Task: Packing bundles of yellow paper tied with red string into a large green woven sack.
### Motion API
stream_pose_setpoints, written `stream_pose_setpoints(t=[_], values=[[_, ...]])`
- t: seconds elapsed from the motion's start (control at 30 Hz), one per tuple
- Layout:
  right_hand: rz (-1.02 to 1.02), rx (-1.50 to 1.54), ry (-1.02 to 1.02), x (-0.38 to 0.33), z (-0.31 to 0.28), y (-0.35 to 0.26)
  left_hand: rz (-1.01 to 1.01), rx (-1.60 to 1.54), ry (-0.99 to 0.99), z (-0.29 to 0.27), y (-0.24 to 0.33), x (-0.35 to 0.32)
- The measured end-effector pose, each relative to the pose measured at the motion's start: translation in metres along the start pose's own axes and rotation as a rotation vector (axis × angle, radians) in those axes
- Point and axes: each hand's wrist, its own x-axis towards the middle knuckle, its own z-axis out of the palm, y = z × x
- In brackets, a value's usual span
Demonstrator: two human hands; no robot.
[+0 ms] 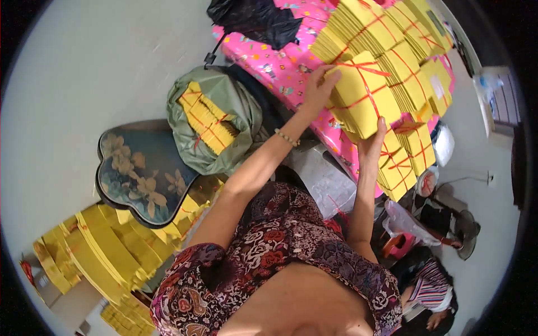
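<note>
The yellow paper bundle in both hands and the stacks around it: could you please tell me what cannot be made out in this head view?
- Bundle: its underside and far end, hidden by its own bulk and the left hand.
- Right hand: the fingers, tucked under the bundle.
- Green bag: how many bundles it holds, hidden by its folds.
- Stacks on the pink table: top ones cut by the picture's edge.

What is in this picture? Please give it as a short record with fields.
left hand: left hand pressed on the upper left edge of the yellow paper bundle
right hand: right hand grips the bundle's lower edge
bundle: flat yellow sheets tied crosswise with red string, held above the pink patterned surface
behind: more tied yellow stacks
left side: green bag holding yellow bundles; dark flower-painted tray
lower right: another person, seated
</note>
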Motion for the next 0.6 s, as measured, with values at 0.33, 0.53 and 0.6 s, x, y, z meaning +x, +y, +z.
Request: stream_pose_setpoints(t=[0.33, 0.53, 0.6], values=[[0.113, -0.062, -0.181, -0.028, -0.006, 0.016, 0.268, -0.044, 0.249, -0.049, 0.04, -0.092], [0.462, -0.08, -0.169, -0.014, 0.08, 0.045, 0.275, 0.026, 0.393, -0.149, 0.048, -0.123], [0.494, 0.001, -0.228, 0.012, 0.085, 0.077, 0.177, 0.034, 0.584, -0.187, 0.03, -0.127]])
